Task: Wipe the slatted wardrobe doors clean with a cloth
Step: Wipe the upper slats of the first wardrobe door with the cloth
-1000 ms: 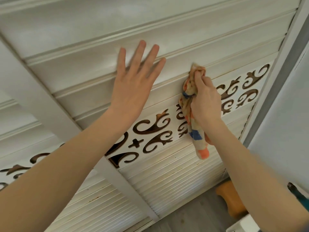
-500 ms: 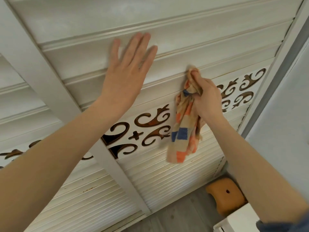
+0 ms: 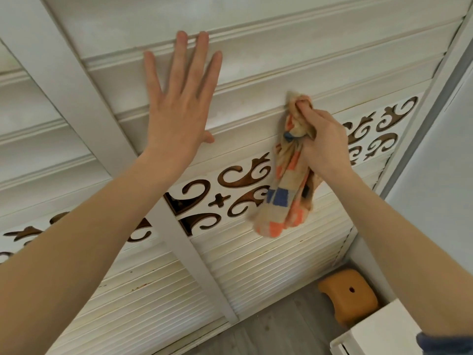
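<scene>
The white slatted wardrobe door (image 3: 261,60) fills the view, with wide slats above a band of brown scroll cut-outs (image 3: 238,175) and fine slats below. My left hand (image 3: 179,103) lies flat on the wide slats, fingers spread and straight. My right hand (image 3: 322,139) grips a bunched beige cloth (image 3: 286,196) with orange and blue squares. Its fingertips press the cloth's top into the groove just above the cut-out band. The rest of the cloth hangs down over the cut-outs and fine slats.
A white vertical post (image 3: 107,139) divides this door from the one on the left. An orange stool (image 3: 348,295) stands on the grey floor (image 3: 276,326) at lower right, beside a white box (image 3: 378,329). A pale wall (image 3: 440,175) borders the right side.
My right hand has slid the cloth a little along the groove, and the hanging part has swung loose below it. My left hand stays flat on the slats.
</scene>
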